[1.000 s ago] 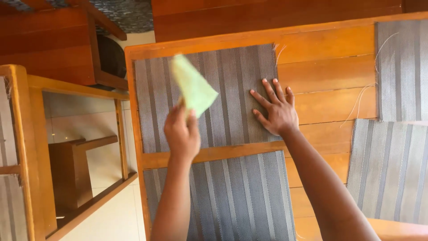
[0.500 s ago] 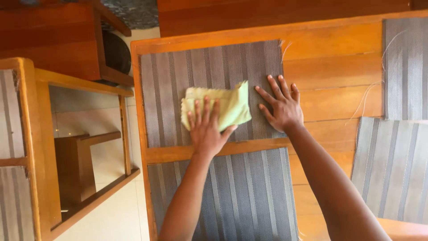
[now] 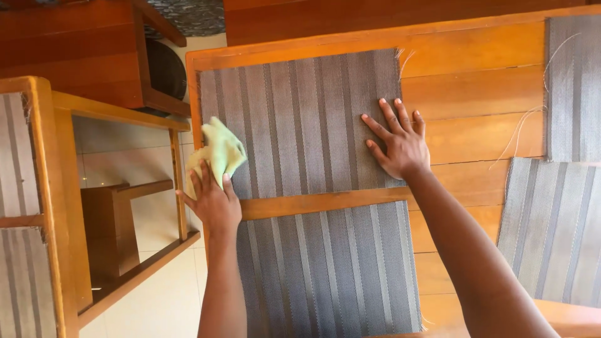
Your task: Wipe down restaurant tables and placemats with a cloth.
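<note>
Both hands lie on the striped grey placemat [image 3: 300, 119] at the upper part of the wooden table [image 3: 476, 81]. The left hand [image 3: 213, 199] presses a light green cloth [image 3: 220, 149] with flat, slightly spread fingers onto the left edge of this placemat, near the table rim; the cloth is crumpled and partly under the fingers. The right hand [image 3: 400, 139] is open, fingers spread, and rests flat on the right edge of the same placemat. Just below, a second striped placemat [image 3: 325, 269] lies, with a strip of wood between them. Two more placemats [image 3: 557, 225] are at the right. To the left stands a wooden chair frame [image 3: 59, 188] over the pale tiled floor [image 3: 163, 300].
</note>
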